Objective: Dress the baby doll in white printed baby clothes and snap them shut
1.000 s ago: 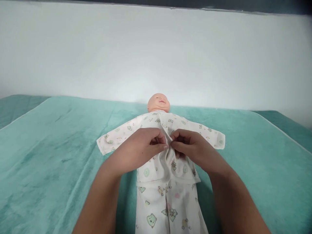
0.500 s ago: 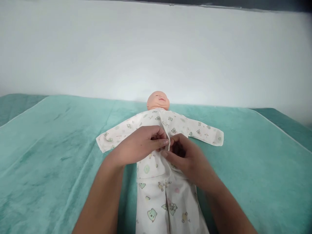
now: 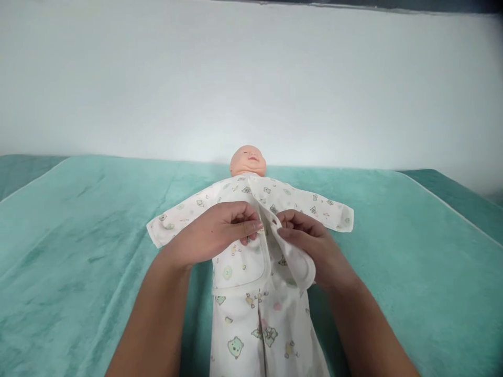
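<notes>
A baby doll (image 3: 248, 161) lies on its back, dressed in a white printed baby shirt (image 3: 236, 272) and matching trousers (image 3: 238, 327). The shirt's long sleeves stretch out to both sides. My left hand (image 3: 231, 228) pinches the front edge of the shirt's left-hand panel at chest height. My right hand (image 3: 310, 238) grips the edge of the right-hand panel, which is lifted and folded back so its plain inner side shows. Below the chest the two panels stand apart, while near the neck they still meet.
A green plush blanket (image 3: 94, 251) spreads under the doll, with a pale seam along each side. Behind it rises a plain white wall (image 3: 251, 78). A dark strip (image 3: 373, 4) runs along the top.
My right hand has drawn the right-hand panel away to the right, parting the shirt front. My left hand keeps its pinch. The view has shifted slightly.
</notes>
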A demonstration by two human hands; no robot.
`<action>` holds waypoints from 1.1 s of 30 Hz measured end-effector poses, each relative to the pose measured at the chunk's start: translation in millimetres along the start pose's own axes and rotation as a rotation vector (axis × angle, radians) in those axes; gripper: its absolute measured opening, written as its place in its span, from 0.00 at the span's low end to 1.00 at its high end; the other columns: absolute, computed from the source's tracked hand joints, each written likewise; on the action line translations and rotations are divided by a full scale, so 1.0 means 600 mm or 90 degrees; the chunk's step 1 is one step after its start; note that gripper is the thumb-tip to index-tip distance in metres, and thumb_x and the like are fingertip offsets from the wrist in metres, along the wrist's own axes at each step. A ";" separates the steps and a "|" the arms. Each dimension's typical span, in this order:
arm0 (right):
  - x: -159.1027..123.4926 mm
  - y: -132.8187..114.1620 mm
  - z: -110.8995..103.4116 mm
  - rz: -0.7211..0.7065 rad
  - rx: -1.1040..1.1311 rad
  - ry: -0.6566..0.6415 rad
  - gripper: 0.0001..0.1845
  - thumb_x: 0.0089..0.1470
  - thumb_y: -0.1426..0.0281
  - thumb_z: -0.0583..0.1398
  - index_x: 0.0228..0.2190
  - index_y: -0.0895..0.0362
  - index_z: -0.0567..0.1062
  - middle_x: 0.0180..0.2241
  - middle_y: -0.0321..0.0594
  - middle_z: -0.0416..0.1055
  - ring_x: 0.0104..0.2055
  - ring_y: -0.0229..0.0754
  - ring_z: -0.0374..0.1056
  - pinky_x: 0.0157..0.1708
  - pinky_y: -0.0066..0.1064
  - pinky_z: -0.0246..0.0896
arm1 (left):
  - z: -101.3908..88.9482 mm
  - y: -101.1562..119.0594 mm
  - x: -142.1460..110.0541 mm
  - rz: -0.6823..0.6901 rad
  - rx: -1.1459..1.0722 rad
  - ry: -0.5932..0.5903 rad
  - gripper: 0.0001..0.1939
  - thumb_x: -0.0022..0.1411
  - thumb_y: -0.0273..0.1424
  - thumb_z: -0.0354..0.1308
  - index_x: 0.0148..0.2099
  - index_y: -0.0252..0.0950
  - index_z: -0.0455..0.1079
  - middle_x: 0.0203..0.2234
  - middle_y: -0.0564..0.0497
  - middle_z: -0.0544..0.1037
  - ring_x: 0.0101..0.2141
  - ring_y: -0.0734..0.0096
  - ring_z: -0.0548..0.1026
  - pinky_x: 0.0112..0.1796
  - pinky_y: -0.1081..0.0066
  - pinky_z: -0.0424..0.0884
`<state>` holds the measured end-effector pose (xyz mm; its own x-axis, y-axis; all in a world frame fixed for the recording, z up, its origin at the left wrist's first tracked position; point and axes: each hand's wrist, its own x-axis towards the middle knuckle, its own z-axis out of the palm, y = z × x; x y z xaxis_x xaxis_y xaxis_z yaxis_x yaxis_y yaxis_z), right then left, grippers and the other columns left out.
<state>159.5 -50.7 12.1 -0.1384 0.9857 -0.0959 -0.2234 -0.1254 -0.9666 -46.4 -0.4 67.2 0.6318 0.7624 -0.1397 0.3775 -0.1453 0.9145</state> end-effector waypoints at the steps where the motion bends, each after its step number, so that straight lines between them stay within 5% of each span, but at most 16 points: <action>1: 0.000 0.001 0.002 -0.013 -0.026 -0.003 0.09 0.53 0.64 0.67 0.34 0.54 0.75 0.27 0.31 0.61 0.29 0.32 0.57 0.28 0.25 0.52 | 0.000 0.001 0.000 0.003 -0.002 0.000 0.10 0.65 0.37 0.56 0.33 0.37 0.69 0.29 0.56 0.75 0.31 0.74 0.72 0.34 0.72 0.66; 15: -0.006 -0.005 0.017 -0.049 -0.198 -0.034 0.10 0.55 0.70 0.63 0.40 0.54 0.72 0.27 0.29 0.58 0.28 0.32 0.54 0.27 0.27 0.51 | 0.012 0.001 0.005 -0.019 -0.092 0.049 0.09 0.61 0.39 0.60 0.36 0.38 0.68 0.26 0.56 0.76 0.30 0.73 0.75 0.33 0.72 0.69; 33: -0.007 -0.005 0.011 -0.047 -0.189 -0.070 0.13 0.55 0.67 0.64 0.42 0.52 0.70 0.27 0.29 0.59 0.27 0.32 0.56 0.27 0.27 0.53 | 0.008 -0.001 0.004 -0.001 -0.097 0.039 0.08 0.60 0.34 0.61 0.41 0.39 0.70 0.30 0.53 0.74 0.34 0.71 0.73 0.35 0.70 0.70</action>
<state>154.5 -55.0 16.6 -0.2389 0.9710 -0.0123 0.0529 0.0004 -0.9986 -41.9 -1.3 64.7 0.5867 0.8006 -0.1215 0.2680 -0.0504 0.9621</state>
